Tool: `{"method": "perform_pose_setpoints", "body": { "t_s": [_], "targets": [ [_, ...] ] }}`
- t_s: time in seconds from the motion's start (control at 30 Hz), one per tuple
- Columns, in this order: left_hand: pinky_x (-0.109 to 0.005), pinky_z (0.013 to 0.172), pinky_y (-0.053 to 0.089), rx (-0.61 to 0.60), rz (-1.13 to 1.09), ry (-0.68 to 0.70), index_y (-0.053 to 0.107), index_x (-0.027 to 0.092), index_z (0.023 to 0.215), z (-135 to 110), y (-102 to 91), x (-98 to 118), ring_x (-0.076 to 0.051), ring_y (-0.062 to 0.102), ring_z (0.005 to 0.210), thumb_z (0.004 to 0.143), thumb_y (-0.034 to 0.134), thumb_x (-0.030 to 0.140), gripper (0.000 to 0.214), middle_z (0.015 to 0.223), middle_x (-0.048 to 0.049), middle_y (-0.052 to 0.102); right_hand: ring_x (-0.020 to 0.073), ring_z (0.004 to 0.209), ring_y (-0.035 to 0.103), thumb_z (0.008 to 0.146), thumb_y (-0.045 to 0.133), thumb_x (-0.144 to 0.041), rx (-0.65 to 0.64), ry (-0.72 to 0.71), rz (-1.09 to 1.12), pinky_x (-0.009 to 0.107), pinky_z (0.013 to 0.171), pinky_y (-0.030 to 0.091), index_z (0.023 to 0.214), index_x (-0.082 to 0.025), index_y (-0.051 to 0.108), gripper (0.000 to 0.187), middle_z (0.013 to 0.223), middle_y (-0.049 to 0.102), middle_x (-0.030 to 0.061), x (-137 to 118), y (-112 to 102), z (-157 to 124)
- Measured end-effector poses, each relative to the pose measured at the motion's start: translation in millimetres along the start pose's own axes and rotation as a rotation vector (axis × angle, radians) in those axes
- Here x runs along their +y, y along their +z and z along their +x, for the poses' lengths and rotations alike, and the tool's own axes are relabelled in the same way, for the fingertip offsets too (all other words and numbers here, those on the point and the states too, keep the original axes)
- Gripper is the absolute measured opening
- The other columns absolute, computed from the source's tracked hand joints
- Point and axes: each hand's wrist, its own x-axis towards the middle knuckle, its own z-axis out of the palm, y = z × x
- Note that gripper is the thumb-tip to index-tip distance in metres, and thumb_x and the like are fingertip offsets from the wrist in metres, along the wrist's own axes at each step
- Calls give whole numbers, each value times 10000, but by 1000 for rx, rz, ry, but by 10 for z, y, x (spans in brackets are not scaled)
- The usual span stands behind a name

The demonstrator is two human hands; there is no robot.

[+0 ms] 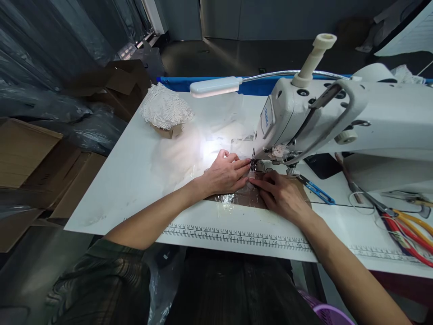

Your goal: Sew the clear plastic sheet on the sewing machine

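Note:
My left hand lies flat on a thin, clear, shiny sheet of material just left of the needle of the white sewing machine, fingers stretched toward the presser foot. My right hand rests on the same sheet in front of the needle, fingers extended and pressing it down on the white table. Both hands' fingertips nearly meet at the needle.
A bright gooseneck lamp lights the work. A pile of white lace sits on a small box at the back left. Blue snips, scissors with red and yellow handles and a printed ruler lie along the table. Cardboard boxes stand left.

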Motion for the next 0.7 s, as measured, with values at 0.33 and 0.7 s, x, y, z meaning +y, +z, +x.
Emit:
{"method": "perform_pose_setpoints", "body": {
  "t_s": [0.33,0.7],
  "targets": [
    [-398,871,383,87,-167,147,682,207,905,-58,-79,13,-164,567,842,936,449,210,235,1018,-26,694,186,803,574,894,498,-222,-1,22,40,322,677,500,1142,-255,707,326,961,584,90,39,38,-13],
    [-361,771,390,41,-235,216,706,213,888,-66,-93,-24,-157,561,785,894,491,217,215,1000,-26,697,186,822,590,899,484,-207,-5,53,108,330,710,511,1149,-256,707,338,964,585,82,41,18,-11]
  ]
}}
